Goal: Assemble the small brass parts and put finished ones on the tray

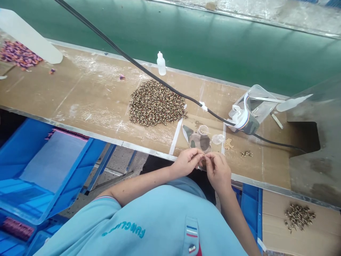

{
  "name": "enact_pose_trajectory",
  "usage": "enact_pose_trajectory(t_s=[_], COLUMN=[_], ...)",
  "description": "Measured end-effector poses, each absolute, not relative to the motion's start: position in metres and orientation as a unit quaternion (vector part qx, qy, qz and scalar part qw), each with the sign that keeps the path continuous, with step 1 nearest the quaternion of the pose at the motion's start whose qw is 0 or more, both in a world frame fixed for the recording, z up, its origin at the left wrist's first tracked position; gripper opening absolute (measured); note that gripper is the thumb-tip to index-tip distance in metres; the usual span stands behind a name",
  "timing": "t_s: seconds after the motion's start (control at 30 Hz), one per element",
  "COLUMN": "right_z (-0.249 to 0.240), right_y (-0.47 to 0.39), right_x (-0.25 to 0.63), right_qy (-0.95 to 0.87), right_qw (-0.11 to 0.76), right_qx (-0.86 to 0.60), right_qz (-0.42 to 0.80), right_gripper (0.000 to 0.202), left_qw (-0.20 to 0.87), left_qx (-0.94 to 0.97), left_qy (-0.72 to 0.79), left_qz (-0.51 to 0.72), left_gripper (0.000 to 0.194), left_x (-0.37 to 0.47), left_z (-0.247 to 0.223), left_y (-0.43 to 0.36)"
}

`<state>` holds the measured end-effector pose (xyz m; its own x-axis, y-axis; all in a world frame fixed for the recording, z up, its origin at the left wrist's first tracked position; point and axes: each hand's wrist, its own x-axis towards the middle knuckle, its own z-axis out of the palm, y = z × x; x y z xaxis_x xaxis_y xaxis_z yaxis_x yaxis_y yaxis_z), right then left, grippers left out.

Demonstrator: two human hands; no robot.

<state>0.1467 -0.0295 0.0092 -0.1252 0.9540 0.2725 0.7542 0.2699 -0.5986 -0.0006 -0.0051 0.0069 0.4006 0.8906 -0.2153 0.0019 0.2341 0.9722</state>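
Note:
My left hand [187, 162] and my right hand [219, 169] meet fingertip to fingertip at the table's front edge. Both are closed in a pinch on something too small to make out. Just beyond them lies a camouflage-patterned cloth [195, 139], with a small round clear dish [203, 130] at its back edge. A second clear dish [217, 139] sits to the right, beside a scatter of tiny gold-coloured beads [228, 144]. A few small metallic pieces [247, 153] lie farther right. Behind and to the left is a large heap of similar gold and dark pieces [157, 105].
A white squeeze bottle [161, 64] stands behind the heap. A black cable [149, 73] crosses above the table to a clear plastic box [262, 103]. Blue crates [80, 177] stand below left. Cardboard [277, 220] at lower right bears more pieces [299, 216].

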Motion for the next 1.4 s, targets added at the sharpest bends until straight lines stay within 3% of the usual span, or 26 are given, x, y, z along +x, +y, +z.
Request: enact_pose_trajectory(t_s=[0.2, 0.47, 0.73, 0.8, 1.07, 1.4], right_z=[0.005, 0.001, -0.002, -0.004, -0.003, 0.001], right_y=[-0.030, -0.028, -0.024, -0.022, -0.022, -0.022], right_x=[0.146, 0.146, 0.156, 0.160, 0.163, 0.169], right_qy=[-0.736, -0.698, -0.717, -0.720, -0.694, -0.667], right_qw=[0.307, 0.341, 0.350, 0.353, 0.345, 0.366], right_qx=[-0.585, -0.604, -0.589, -0.586, -0.622, -0.629], right_qz=[0.147, 0.177, 0.128, 0.113, 0.115, 0.159], right_gripper=[0.017, 0.017, 0.017, 0.020, 0.030, 0.023], left_qw=[0.619, 0.663, 0.680, 0.627, 0.234, 0.117], left_qx=[0.551, 0.504, 0.475, 0.521, 0.643, 0.696], left_qy=[0.447, 0.439, 0.433, 0.443, 0.632, 0.671], left_qz=[0.336, 0.337, 0.352, 0.372, 0.364, 0.228], left_gripper=[0.019, 0.021, 0.027, 0.024, 0.019, 0.015], left_x=[0.000, 0.000, 0.003, -0.007, -0.092, -0.090], left_z=[0.009, 0.006, 0.003, 0.005, 0.010, 0.008], left_y=[-0.006, -0.004, -0.009, -0.005, 0.038, 0.057])
